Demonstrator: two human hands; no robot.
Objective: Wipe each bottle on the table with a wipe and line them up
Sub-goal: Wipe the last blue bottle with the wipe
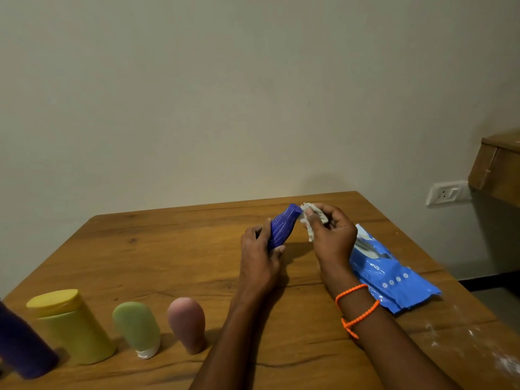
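My left hand [257, 257] grips a blue ribbed bottle [282, 227] above the table, tilted up and to the right. My right hand [332, 235] pinches a crumpled white wipe [313, 218] against the bottle's upper end. Along the near left of the wooden table [168, 249] stands a row: a dark purple bottle [24, 347] at the frame edge, a yellow bottle [70, 327], a pale green tube [138, 329] on its white cap, and a pink bottle [188, 323].
A blue wipes packet [391, 277] lies on the table to the right of my right forearm. White specks dot the table's near right corner [478, 347]. A wooden shelf [498, 167] and a wall socket [447, 192] sit beyond the table at right.
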